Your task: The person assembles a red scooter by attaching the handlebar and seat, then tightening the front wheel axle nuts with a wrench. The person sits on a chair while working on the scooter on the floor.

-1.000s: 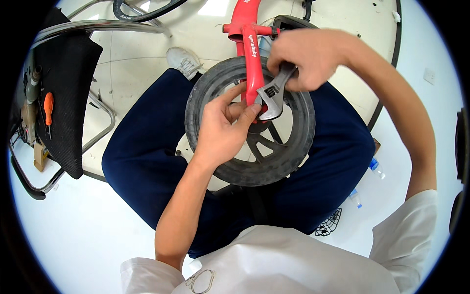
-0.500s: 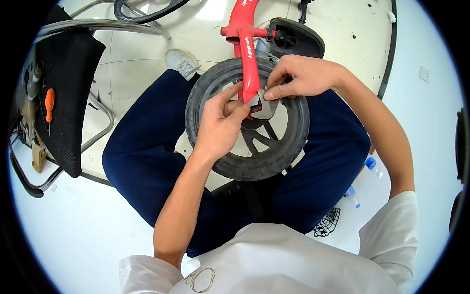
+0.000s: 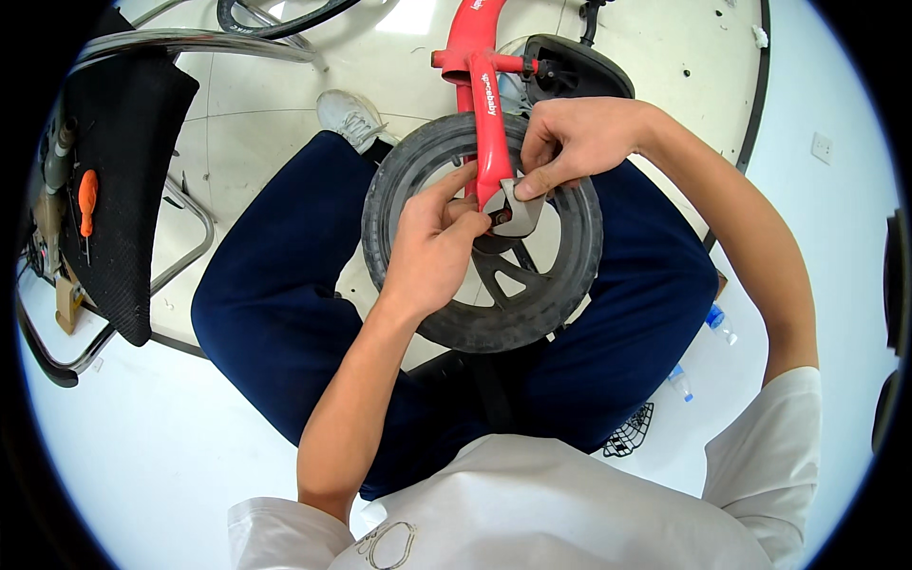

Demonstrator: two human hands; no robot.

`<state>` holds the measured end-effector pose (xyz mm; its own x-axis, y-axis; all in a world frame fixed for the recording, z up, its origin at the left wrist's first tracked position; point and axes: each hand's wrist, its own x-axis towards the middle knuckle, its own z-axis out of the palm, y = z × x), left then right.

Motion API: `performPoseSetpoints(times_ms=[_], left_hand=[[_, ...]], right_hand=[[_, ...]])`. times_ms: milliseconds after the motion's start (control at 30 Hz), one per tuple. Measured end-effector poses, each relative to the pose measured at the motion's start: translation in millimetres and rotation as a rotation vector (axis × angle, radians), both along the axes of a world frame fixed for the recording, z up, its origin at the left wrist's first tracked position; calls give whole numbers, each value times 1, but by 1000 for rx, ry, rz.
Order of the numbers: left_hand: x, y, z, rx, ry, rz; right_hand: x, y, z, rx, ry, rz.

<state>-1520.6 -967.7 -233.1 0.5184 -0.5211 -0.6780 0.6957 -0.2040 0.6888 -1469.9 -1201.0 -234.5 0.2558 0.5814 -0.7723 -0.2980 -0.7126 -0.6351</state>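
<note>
Adjustable wrench (image 3: 521,217) is now pinched at its head, not handle as before, by right hand (image 3: 577,142); at its nine o'clock, grip of left hand (image 3: 437,233) I cannot tell.

L hand (image 3: 432,249) at red fork (image 3: 488,133), R hand (image 3: 587,141) w/ wrench (image 3: 520,217), blk wheel (image 3: 494,329)

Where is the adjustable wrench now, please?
Near the head view's middle, the adjustable wrench is at the lower end of the red fork, between the left hand and right hand.
</note>
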Motion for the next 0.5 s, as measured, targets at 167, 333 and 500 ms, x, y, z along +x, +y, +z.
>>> performPoseSetpoints(times_ms=[167,333,500], left_hand=[[0,0,-1,-28,10,18],[-1,0,0,-8,-2,2],[-1,0,0,-9,3,3]], right_hand=[[-2,6,2,16,-66,-4],[-6,-2,0,72,-19,-15],[-15,-4,2,99,-274,8]])
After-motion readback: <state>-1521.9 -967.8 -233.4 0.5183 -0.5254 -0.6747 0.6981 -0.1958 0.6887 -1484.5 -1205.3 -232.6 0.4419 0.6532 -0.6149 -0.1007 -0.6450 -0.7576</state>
